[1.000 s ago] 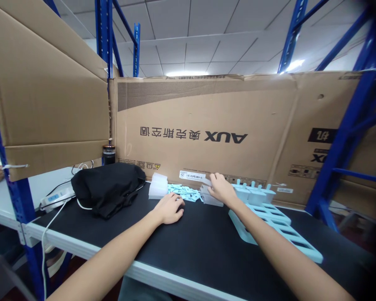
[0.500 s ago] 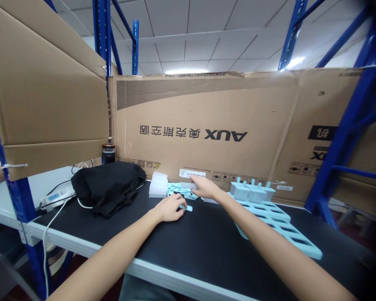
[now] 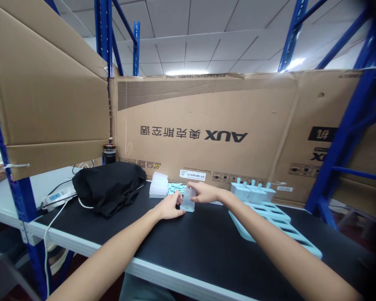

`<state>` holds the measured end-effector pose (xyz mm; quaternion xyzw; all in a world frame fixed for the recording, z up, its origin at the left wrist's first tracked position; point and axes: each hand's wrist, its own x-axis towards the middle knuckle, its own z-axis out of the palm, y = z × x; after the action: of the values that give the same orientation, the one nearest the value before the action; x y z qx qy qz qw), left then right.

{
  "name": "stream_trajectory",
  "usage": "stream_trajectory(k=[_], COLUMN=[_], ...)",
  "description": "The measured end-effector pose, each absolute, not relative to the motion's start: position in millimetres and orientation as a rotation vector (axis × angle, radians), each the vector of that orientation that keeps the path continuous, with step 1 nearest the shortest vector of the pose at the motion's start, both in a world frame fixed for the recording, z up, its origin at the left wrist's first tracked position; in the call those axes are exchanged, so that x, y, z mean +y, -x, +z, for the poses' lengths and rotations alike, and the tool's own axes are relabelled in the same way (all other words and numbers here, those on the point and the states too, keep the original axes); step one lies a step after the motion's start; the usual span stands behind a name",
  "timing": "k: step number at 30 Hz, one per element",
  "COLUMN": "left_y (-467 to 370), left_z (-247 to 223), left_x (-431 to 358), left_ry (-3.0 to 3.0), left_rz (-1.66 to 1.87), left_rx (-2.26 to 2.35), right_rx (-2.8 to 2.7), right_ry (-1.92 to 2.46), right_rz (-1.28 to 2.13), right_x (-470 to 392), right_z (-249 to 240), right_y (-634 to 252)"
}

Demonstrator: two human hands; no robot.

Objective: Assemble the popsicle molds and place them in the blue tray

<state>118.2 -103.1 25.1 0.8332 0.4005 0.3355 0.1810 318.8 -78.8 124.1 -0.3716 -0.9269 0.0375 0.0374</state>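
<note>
A translucent mould (image 3: 188, 201) is being held at its right by the right hand (image 3: 205, 193), thumb and fingers clamped on it, over the black table top (image 3: 207, 246). Its lower left edge is being met by the curled fingers of the left hand (image 3: 167, 207), though whether these are clamped cannot be told. On the far side, light blue pieces (image 3: 176, 187) are being partly hidden, with a light blue rack (image 3: 274, 209) at right.

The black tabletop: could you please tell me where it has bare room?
Bare tabletop lies between left forearm and right forearm near the front edge, and between the left forearm and black cloth.

The strip along the cardboard is crowded: translucent stack, blue pieces, translucent piece at right hand, pale-blue rack.
</note>
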Motion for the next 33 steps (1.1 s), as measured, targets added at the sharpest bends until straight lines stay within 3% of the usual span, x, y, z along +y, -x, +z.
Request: stream_trajectory(k=[33], left_y=[-115.4], left_z=[20.3], left_x=[-94.9], left_ry=[-2.215], left_rz=[1.044], left_rx=[0.964], right_rx=[-2.954], right_ry=[1.224], right_rz=[-0.099], right_x=[-75.6], right_z=[106.6], right_y=[-308.5])
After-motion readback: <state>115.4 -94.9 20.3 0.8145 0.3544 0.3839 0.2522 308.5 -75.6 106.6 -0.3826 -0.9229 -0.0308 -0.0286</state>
